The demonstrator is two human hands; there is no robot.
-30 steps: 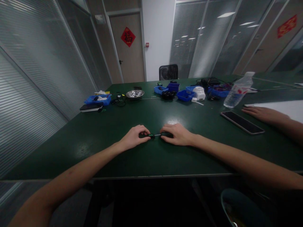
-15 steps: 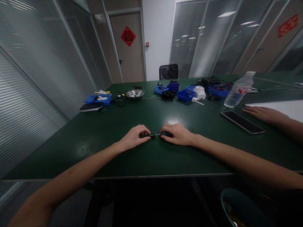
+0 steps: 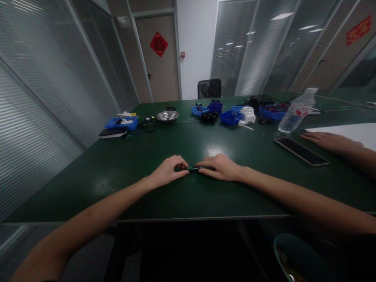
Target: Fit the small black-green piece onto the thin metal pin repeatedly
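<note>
My left hand (image 3: 168,170) and my right hand (image 3: 219,167) rest close together on the dark green table (image 3: 123,184), fingertips facing each other. Between them lies a small dark object with a green part (image 3: 192,169). The fingers of both hands are curled and pinch its two ends. What the object is stays too dark and small to make out.
Another person's hand (image 3: 330,141) lies flat at the right beside a black phone (image 3: 301,151) and a water bottle (image 3: 295,111). At the far side stand blue bins (image 3: 229,117), a metal bowl (image 3: 167,116), a blue tray (image 3: 121,123) and cables. A black chair (image 3: 209,88) is behind.
My right hand has slid a little left, so the gap between my hands has narrowed and the small object looks shorter.
</note>
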